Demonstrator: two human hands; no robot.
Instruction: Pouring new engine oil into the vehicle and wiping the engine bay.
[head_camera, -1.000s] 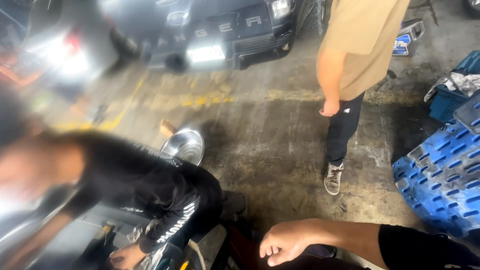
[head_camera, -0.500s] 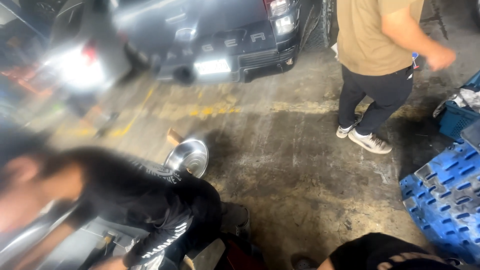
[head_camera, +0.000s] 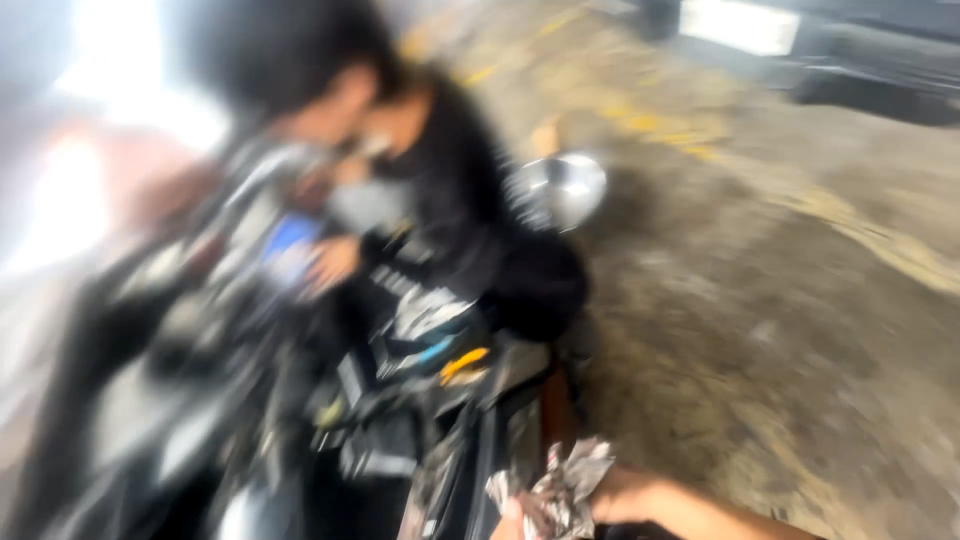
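Machine: a dark, blurred motorcycle-like frame is filling the left.
Co-worker: a person in black is crouching over it.
Bowl: a shiny metal bowl is lying on the concrete floor.
Right hand: the right hand is gripping a crumpled grey rag at the bottom edge, beside the frame.
Left hand: cannot tell.

Heavy motion blur throughout, blown-out white glare at upper left.

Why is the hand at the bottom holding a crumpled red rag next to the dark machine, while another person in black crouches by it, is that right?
Not quite. The rag is not red: the head view shows the hand gripping a crumpled grey-and-white rag. The rest stands: it is beside the dark machine, and the person in black clothing crouches by it.
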